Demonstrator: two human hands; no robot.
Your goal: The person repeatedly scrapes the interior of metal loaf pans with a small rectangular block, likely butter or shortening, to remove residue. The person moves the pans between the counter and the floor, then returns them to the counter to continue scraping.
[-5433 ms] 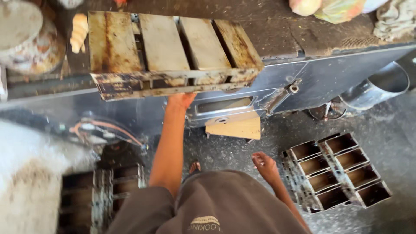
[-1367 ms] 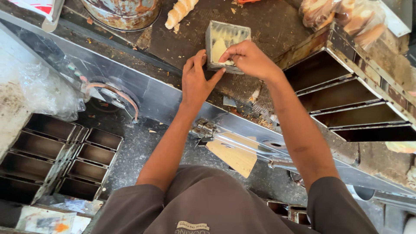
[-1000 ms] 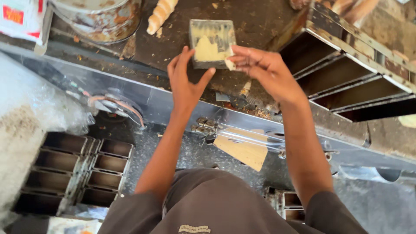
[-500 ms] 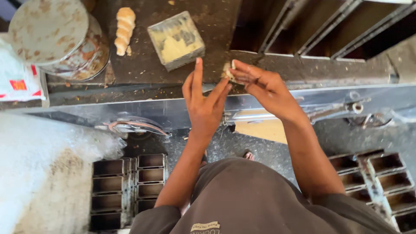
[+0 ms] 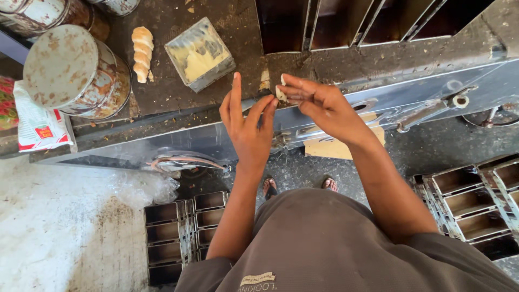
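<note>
Lump: I see a small pale lump pinched in the right hand, over the table edge.
Left hand: the left hand is open, fingers spread, tips by the lump.
Change: both hands have left the tub; the lump came out, so I judge greasing comes next.
Around: tin left, pans behind.

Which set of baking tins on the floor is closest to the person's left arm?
The dark tin set just beside the left forearm. The other set sits far off on the right, past the right arm.
</note>
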